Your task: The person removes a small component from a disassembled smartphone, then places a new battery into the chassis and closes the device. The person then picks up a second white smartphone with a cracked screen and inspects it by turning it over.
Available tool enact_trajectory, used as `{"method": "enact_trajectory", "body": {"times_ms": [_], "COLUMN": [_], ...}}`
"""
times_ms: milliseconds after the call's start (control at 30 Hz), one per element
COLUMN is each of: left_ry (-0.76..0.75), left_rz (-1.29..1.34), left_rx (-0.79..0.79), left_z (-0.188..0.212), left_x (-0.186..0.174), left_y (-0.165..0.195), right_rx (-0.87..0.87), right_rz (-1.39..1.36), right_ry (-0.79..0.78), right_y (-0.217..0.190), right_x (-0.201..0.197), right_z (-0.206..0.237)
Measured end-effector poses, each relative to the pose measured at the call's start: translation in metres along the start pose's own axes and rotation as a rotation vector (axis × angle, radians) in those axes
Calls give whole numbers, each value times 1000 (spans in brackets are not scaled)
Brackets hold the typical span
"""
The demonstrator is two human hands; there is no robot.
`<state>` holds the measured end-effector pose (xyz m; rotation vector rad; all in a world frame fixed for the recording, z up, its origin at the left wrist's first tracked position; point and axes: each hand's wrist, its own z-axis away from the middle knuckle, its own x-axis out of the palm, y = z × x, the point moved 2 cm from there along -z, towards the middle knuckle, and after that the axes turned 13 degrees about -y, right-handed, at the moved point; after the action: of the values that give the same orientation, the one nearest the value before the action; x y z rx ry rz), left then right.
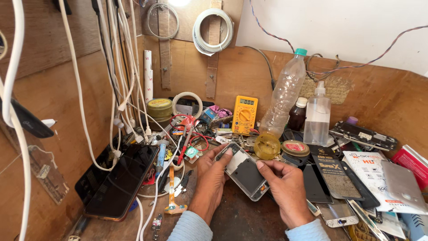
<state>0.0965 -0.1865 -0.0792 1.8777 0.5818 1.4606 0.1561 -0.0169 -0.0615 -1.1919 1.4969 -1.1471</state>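
Opened phone frame [244,172], held above cluttered bench centre, left hand [213,174] and right hand [285,185] pinching opposite edges; risk: thin edge-grip slipping, frame likely dropping among the loose screws and tools [178,147].

A yellow multimeter [244,114] with a grey screen leans at the back; black [335,177] and white [379,176] packets, perhaps antistatic, lie right.

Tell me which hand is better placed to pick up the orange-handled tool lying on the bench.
Left, probably. The orange-handled tool lies just beside the left hand, while the right hand sits on the far side of the opened grey phone frame that both hands grip.
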Motion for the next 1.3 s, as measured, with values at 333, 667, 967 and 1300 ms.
{"method": "enact_trajectory", "body": {"times_ms": [333,667,967,1300], "left_ry": [14,27,291,264], "left_rz": [-143,-250,-920,-992], "left_rx": [134,106,-6,68], "left_z": [-9,-9,2,3], "left_x": [-12,-24,-12,-6], "left_y": [-13,-9,2,7], "right_rx": [-167,-156,-89,99], "right_rz": [312,328,458,1097], "right_ry": [169,232,249,203], "right_y": [-1,-16,-40,-27], "right_x": [13,13,-81,-76], "right_z": [8,13,32,56]}}
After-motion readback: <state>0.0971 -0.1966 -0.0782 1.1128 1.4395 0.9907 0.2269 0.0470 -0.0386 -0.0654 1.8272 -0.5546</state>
